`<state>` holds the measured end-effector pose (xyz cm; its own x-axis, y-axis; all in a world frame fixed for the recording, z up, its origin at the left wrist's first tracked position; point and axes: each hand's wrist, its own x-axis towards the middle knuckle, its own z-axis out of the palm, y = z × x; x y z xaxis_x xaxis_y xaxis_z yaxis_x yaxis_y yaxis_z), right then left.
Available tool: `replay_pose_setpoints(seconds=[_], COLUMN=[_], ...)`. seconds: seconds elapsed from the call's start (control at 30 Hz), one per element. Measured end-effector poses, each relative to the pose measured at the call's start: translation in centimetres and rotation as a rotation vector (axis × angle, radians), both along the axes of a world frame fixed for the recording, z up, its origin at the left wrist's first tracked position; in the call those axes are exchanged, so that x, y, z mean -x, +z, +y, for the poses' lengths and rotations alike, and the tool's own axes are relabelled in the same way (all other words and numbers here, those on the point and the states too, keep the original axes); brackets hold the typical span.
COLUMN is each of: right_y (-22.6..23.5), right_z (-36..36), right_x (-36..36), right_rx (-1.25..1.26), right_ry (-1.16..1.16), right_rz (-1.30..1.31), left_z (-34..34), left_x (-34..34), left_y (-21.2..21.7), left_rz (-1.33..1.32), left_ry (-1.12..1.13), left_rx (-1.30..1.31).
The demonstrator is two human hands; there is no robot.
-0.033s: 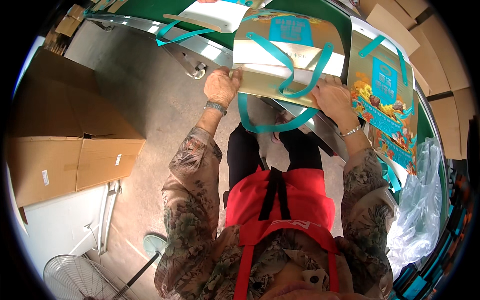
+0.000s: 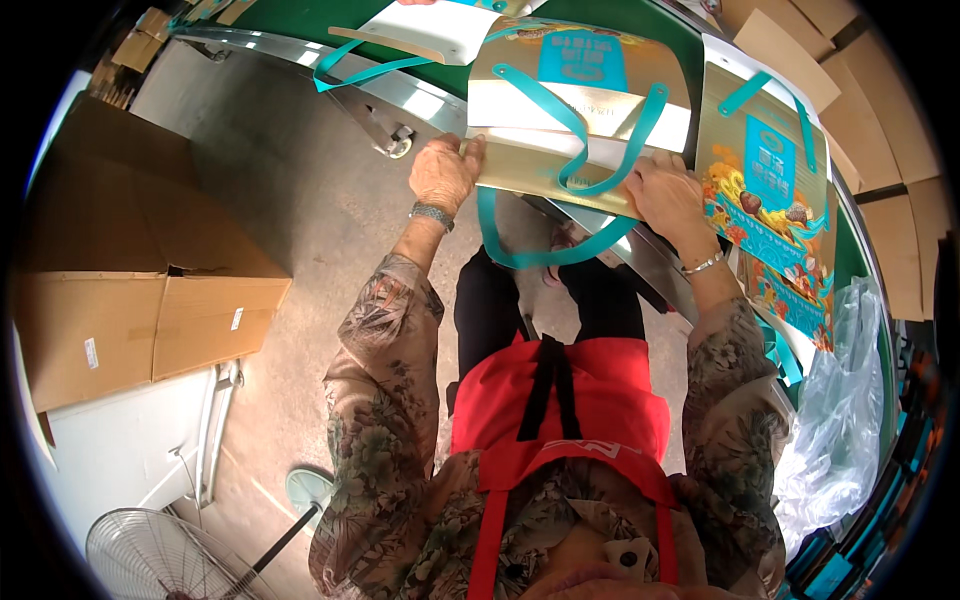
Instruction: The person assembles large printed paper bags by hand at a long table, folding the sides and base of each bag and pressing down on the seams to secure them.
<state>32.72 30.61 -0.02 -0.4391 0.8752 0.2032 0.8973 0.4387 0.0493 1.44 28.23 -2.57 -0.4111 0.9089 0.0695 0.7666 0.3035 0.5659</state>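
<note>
A gold gift carton (image 2: 520, 162) with a teal printed panel lies across the near edge of the green-topped table, its near flap bent over the edge. My left hand (image 2: 443, 175) is closed on the flap's left end, thumb on top. At the flap's right end, my right hand (image 2: 664, 195) grips with bent fingers. One teal ribbon handle (image 2: 648, 118) loops over the carton's top between my hands; a second ribbon handle (image 2: 510, 252) hangs below the flap. The undersides of the flap and my fingertips beneath it are hidden.
Another printed gold carton (image 2: 770, 160) lies to the right, beside crumpled clear plastic (image 2: 835, 420). At the far left of the table is a white-sided carton (image 2: 440, 28). Brown cardboard boxes (image 2: 90, 320) stand at left, above a fan (image 2: 170, 555). More boxes (image 2: 870, 100) are stacked far right.
</note>
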Motion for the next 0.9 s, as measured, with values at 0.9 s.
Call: replay_pose_setpoints(seconds=[0.9], right_y=[-2.6], right_z=[-5.7], right_x=[9.6], right_rx=[0.103], right_ry=[0.090], right_rz=[0.107], left_z=[0.2], left_x=[-4.9], left_y=[-0.8], left_rz=[0.174], left_ry=[0.095], left_rx=[-0.010])
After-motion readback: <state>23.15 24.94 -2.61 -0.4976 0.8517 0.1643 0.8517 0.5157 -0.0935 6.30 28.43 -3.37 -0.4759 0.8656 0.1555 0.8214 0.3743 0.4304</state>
